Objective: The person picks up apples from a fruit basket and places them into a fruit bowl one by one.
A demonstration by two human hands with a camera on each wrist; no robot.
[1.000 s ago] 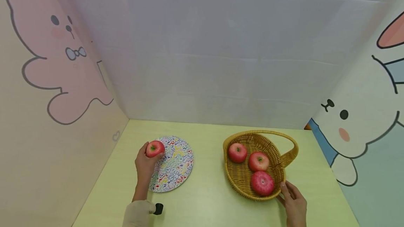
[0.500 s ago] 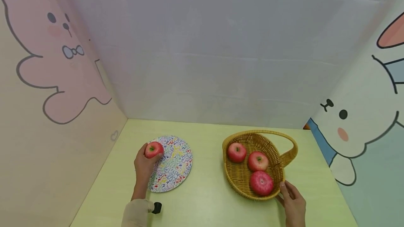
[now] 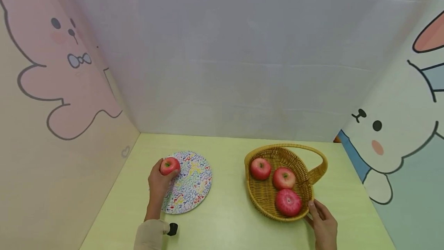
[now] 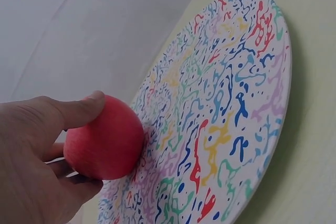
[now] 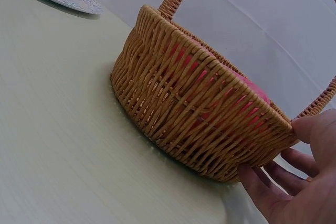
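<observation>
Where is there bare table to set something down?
Bare: table between disc and basket, also between basket and right wall. Crowded: disc's left side, with left hand and apple; basket's near right rim, held by right hand.

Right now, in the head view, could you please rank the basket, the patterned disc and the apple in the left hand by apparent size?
1. Wicker basket: largest, handle included.
2. Patterned disc: next, partly covered by the left hand.
3. Red apple in that hand: clearly smallest.
</observation>
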